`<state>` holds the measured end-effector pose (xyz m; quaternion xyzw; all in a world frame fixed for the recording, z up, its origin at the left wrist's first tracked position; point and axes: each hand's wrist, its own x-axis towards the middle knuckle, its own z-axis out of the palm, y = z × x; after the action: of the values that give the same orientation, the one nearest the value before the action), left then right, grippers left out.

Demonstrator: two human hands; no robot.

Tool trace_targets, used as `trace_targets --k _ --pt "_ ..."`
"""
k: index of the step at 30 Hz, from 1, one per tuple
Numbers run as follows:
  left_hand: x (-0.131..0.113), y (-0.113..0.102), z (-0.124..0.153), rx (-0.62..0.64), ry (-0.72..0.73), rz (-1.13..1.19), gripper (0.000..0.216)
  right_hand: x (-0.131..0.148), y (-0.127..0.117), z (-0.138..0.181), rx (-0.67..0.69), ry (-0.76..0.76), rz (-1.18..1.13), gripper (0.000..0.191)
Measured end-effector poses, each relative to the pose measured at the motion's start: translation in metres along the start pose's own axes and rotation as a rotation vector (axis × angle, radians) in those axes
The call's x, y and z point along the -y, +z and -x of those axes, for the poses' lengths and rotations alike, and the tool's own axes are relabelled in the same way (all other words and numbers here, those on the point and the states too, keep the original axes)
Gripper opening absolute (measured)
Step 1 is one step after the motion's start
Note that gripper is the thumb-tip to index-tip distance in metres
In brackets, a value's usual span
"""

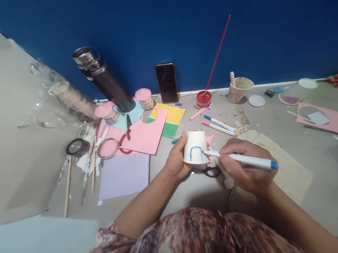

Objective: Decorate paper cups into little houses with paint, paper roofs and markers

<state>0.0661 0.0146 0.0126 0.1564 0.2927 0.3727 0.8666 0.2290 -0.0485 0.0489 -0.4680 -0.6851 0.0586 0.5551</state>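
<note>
A white paper cup (197, 139) is held upside down in my left hand (176, 158), thumb on its side. On the cup's wall is a blue arch-shaped outline. My right hand (247, 164) grips a white marker (250, 161) with a blue end, its tip touching the right leg of the outline. Behind the cup lie a blue-capped marker (218, 123) and a pink-capped marker (217, 129). Black scissor handles (212, 172) show partly below the cup.
Pink (150, 135), purple (125, 175) and yellow-green sheets lie to the left with red-handled scissors (126, 140) and tape rolls. Toward the wall stand a dark flask (110, 86), a phone (167, 82), a red paint pot (204, 99) and a patterned cup (237, 93).
</note>
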Motion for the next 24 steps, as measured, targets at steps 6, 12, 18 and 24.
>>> trace_targets --k 6,12,18,24 --pt "-0.0001 0.0 -0.0001 -0.007 -0.01 -0.004 0.052 0.0001 -0.0005 -0.0003 -0.028 0.003 0.039 0.011" --pt "-0.001 0.0003 0.0009 0.0 -0.017 -0.009 0.054 -0.0003 -0.0023 -0.0014 0.025 -0.002 -0.051 0.013" --pt "-0.0004 -0.0025 -0.0007 -0.009 -0.015 0.007 0.056 -0.0013 -0.0028 -0.0002 0.031 0.0 -0.082 0.011" --pt "-0.0004 -0.0047 -0.0014 0.034 -0.032 0.006 0.058 -0.0007 -0.0032 -0.002 0.096 -0.027 -0.163 0.012"
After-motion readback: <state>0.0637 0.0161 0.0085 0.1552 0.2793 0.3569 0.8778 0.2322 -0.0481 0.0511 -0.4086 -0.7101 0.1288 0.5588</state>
